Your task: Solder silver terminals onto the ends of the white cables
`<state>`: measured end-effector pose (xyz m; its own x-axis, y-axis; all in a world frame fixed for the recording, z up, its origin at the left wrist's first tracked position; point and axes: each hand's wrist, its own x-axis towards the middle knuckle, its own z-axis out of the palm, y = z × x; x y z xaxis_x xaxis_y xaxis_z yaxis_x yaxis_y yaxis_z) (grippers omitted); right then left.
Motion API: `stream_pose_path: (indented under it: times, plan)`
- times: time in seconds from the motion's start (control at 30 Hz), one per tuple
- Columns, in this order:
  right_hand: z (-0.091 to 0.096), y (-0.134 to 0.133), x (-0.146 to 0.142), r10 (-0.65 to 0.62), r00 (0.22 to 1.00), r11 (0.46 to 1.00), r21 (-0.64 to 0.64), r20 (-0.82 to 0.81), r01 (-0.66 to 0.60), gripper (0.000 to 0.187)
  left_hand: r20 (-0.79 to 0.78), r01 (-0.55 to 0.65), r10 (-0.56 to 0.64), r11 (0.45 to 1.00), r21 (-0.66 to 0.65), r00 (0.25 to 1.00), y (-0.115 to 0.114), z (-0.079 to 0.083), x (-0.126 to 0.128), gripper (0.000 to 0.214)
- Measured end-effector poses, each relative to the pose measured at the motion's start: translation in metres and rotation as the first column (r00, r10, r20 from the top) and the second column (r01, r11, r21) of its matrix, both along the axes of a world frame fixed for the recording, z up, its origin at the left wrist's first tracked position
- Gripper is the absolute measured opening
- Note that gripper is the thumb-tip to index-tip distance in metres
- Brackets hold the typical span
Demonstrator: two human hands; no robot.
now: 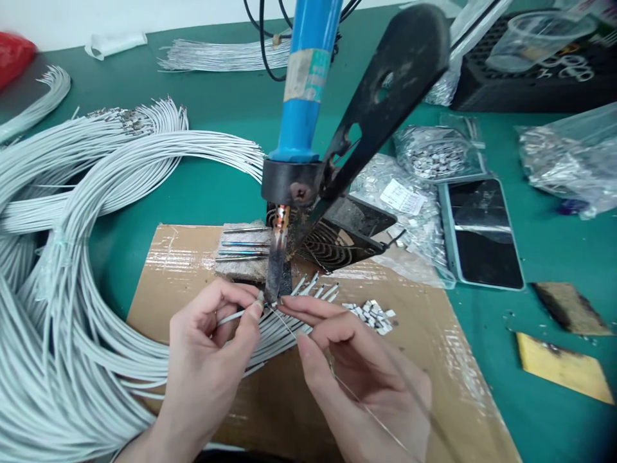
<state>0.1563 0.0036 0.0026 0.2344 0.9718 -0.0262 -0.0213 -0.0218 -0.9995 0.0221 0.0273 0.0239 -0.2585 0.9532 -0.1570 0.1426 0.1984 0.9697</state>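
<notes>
My left hand (212,341) pinches the end of a white wire (230,317) between thumb and forefinger, right under the tip of a blue-handled soldering iron (299,122) fixed in a black stand (380,96). My right hand (357,366) is closed on a thin strand of solder wire (366,408), feeding its end to the same spot at the iron tip (274,276). Both hands work over a taped cardboard sheet (424,360). More white wire ends (315,288) lie fanned out just behind my fingers.
Large coils of white wire (72,257) fill the left side of the green table. A small pile of metal terminals (373,315) lies on the cardboard. Bags of terminals (434,154), a phone (482,235), a yellow sponge (563,366) and a black crate (530,71) sit to the right.
</notes>
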Motion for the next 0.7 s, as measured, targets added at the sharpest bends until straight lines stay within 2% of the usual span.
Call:
stream_pose_path:
  times: [0.37,0.7]
  plan:
    - [-0.0011,-0.0007,-0.0003,-0.001,1.000,1.000,-0.017,-0.010,0.001,0.023,-0.021,0.003,-0.003,1.000,-0.001,1.000,-0.0001,-0.0008,0.0007,0.011]
    - [-0.0015,0.0005,-0.0018,-0.003,1.000,1.000,0.011,0.001,0.003,0.021,-0.061,0.055,-0.054,0.998,0.022,0.997,-0.0002,-0.0021,-0.0046,0.013]
